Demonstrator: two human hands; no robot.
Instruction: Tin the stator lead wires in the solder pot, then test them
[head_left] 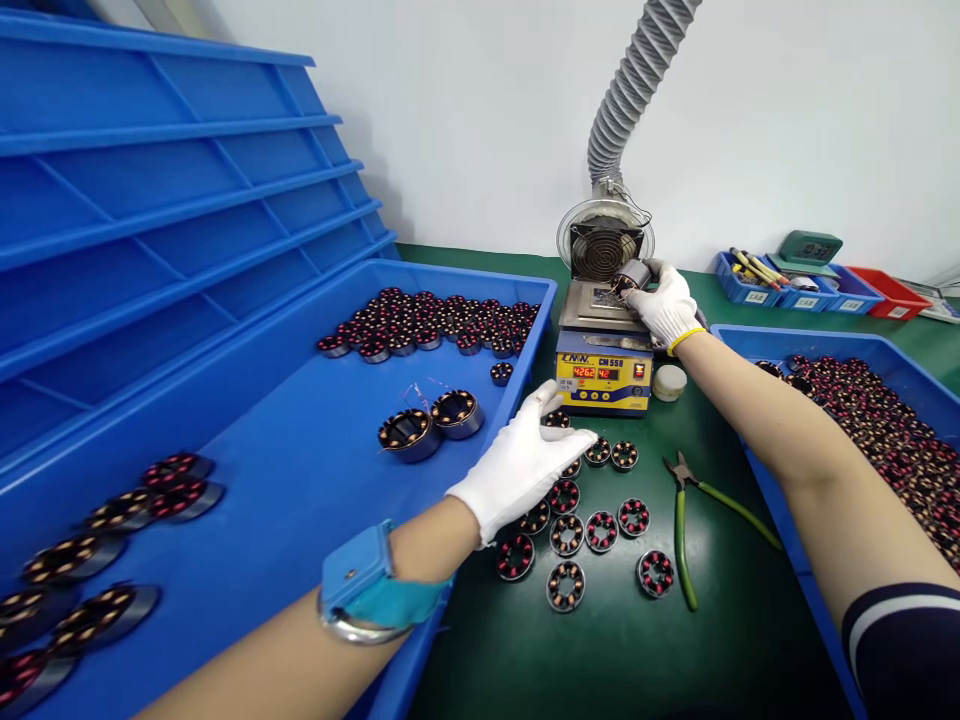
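Note:
My left hand (pixel 521 462), in a white glove, hovers with fingers stretched out over several small wound stator rings (pixel 592 530) lying on the green mat; it holds nothing. A blue wrist strap (pixel 360 580) sits on that arm. My right hand (pixel 666 303), also gloved, is closed round a small metal motor part (pixel 634 275) on the plate of the yellow solder pot (pixel 604 372), in front of the fume fan (pixel 604 250).
A big blue tray (pixel 300 480) at left holds stators and two larger rotor cans (pixel 431 425). Another blue tray (pixel 862 400) of stators stands at right. Green-handled cutters (pixel 686 520) lie on the mat. Stacked blue trays lean at far left. Small bins sit at back right.

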